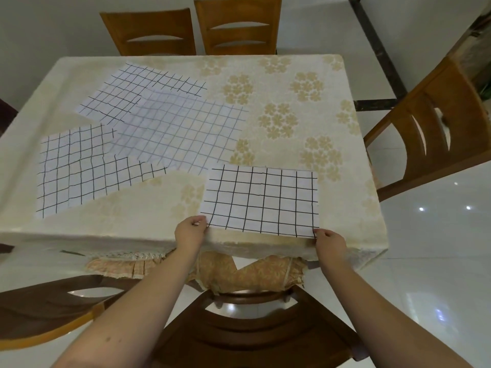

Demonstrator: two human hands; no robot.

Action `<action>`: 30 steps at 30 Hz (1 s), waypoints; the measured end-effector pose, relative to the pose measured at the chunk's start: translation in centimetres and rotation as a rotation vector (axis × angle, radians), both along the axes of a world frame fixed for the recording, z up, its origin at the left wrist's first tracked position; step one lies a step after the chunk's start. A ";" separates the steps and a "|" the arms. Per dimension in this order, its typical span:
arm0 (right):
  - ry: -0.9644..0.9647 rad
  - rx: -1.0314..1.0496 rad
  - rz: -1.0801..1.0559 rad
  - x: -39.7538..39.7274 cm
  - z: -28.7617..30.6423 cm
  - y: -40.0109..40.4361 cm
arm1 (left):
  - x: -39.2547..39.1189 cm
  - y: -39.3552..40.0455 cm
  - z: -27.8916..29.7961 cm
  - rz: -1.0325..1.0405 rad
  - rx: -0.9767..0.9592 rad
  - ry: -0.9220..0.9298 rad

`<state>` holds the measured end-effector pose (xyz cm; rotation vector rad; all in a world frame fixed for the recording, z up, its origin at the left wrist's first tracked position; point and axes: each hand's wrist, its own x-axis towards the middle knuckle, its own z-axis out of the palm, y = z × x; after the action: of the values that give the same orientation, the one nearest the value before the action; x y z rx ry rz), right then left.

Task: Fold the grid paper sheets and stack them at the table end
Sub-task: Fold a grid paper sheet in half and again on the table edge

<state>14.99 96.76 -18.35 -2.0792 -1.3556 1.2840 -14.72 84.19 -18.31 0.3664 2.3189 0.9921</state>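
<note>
A white grid paper sheet (261, 200) with bold black lines lies flat near the table's front edge, right of centre. My left hand (190, 232) pinches its near left corner. My right hand (329, 241) pinches its near right corner. Three more grid sheets lie unfolded and overlapping on the left half of the table: one at the far left back (140, 88), a faint-lined one in the middle (183, 131), and one at the near left (79, 168).
The table (305, 115) wears a cream cloth with floral prints; its right half is bare. Two wooden chairs (239, 25) stand at the far end, one (435, 123) at the right, and a dark chair (252, 328) sits right below me.
</note>
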 end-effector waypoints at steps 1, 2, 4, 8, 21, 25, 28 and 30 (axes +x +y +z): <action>-0.034 0.018 0.021 0.0 0.0 -0.2 | 0.1 -0.1 0.1 -0.011 -0.004 0.016; -0.095 0.060 0.053 -0.1 0.1 -0.4 | 0.3 -0.1 0.2 -0.024 -0.006 0.025; -0.288 0.194 0.137 -0.6 0.1 -0.8 | 0.6 -0.2 0.4 -0.074 -0.008 0.041; -0.361 0.496 0.499 -3.9 0.4 -1.1 | 0.6 -0.7 0.6 -0.202 -0.036 0.028; -0.493 0.310 1.246 -11.4 -2.3 0.0 | 0.9 -1.8 2.8 -0.417 0.056 0.173; -0.317 0.384 1.131 -11.0 -2.4 0.0 | 1.8 -1.6 4.4 -0.489 0.134 0.304; -0.234 0.395 1.064 -10.5 -2.2 0.3 | 2.7 -0.9 5.5 -0.516 0.171 0.344; -0.206 0.370 1.047 -10.4 -1.9 0.4 | 3.5 -0.3 6.1 -0.546 0.202 0.365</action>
<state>4.62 97.19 -20.24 -1.2417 -2.7070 0.9803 -11.21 83.88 -12.16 1.2757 2.2243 0.9309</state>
